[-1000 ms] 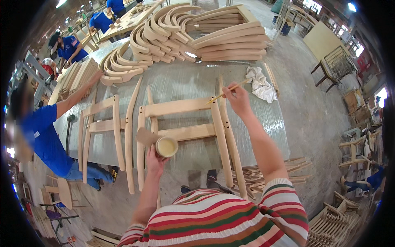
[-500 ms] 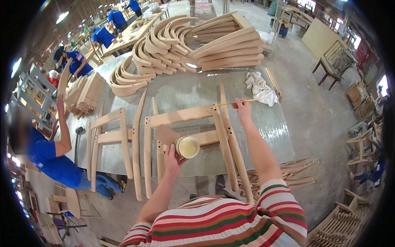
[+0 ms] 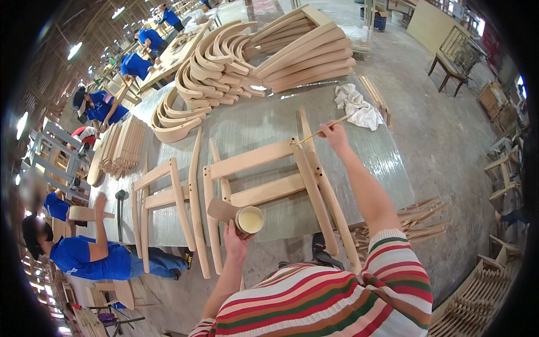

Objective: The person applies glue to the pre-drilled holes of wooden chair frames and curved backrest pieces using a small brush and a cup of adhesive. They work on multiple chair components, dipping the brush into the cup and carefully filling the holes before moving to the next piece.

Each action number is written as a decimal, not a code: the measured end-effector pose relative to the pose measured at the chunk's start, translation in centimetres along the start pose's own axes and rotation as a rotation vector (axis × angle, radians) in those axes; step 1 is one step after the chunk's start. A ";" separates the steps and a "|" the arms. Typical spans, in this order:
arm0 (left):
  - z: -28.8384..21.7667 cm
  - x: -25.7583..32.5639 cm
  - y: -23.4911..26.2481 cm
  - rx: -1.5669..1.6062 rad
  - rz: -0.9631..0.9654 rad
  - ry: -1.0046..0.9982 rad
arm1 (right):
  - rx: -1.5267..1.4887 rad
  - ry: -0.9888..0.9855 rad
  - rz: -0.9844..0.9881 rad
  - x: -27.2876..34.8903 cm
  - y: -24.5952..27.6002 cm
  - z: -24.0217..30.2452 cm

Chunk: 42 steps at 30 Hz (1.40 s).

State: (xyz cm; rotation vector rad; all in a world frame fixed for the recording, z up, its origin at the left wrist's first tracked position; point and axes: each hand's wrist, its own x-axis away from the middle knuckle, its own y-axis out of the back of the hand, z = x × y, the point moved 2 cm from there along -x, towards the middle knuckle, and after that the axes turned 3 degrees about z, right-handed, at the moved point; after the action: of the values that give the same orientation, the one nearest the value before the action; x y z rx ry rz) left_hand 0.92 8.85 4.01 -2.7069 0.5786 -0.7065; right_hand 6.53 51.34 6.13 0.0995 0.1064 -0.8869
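My left hand (image 3: 236, 241) grips a small round cup of pale glue (image 3: 249, 219) at the near edge of the workbench (image 3: 258, 121). My right hand (image 3: 336, 136) holds a thin stick brush (image 3: 318, 133) whose tip touches the top joint of a pale wooden chair frame (image 3: 269, 174) lying flat on the bench. A second, similar frame (image 3: 160, 196) lies to its left, with a loose curved leg (image 3: 194, 191) between them.
Stacks of curved wooden parts (image 3: 247, 56) fill the far bench. A white rag (image 3: 355, 105) lies at right. A hammer (image 3: 119, 203) rests near a person in blue (image 3: 90, 255) at left. Other workers in blue (image 3: 135, 64) stand farther back. Wooden sticks (image 3: 418, 219) lie on the floor.
The view has shifted, so the bench sits differently in frame. My left hand with the glue cup stays near the bench edge; my right hand keeps the brush at the frame's top joint.
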 end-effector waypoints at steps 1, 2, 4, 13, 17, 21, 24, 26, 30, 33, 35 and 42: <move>0.1 -0.3 -0.4 0.000 0.016 -0.003 | 0.026 0.060 0.024 -0.1 0.2 0.4; 0.1 -0.7 -0.8 0.000 0.039 0.007 | 0.054 0.120 0.045 -0.1 0.3 0.9; 0.6 -0.5 -0.7 0.001 0.029 0.036 | 0.323 0.225 0.189 0.5 -1.5 2.4; -0.5 -1.9 -4.2 -0.021 0.017 -0.037 | 1.087 0.676 0.651 1.3 -6.6 10.3; -1.4 -2.9 -3.7 -0.028 0.094 -0.074 | 0.762 0.469 0.473 2.8 -4.6 10.4; -1.5 -3.2 -5.0 -0.027 0.139 -0.048 | 0.597 0.184 0.442 4.0 -3.0 6.6; -1.0 -2.8 -5.1 -0.020 0.122 -0.014 | 0.539 0.149 0.433 4.4 -5.1 5.5; -0.7 -2.6 -5.0 -0.029 0.125 0.006 | 0.572 0.206 0.455 4.1 -6.7 5.4; -0.8 -3.4 -6.8 -0.033 0.187 0.008 | 0.885 0.480 0.327 2.0 -6.2 6.7; -1.0 -2.8 -4.7 -0.037 0.109 -0.016 | 0.788 0.497 0.298 3.1 -7.3 10.1; -1.4 -2.9 -4.7 -0.038 0.086 -0.025 | 0.689 0.442 0.272 3.7 -6.5 12.4; -3.1 -4.0 -7.8 0.027 0.141 -0.135 | -0.156 0.141 0.318 10.9 -5.7 13.6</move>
State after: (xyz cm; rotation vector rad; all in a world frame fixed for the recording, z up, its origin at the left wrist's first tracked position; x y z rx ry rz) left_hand -1.49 16.99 7.91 -2.6325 0.7121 -0.4877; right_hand 9.66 37.59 17.93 0.0312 0.2829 -0.5507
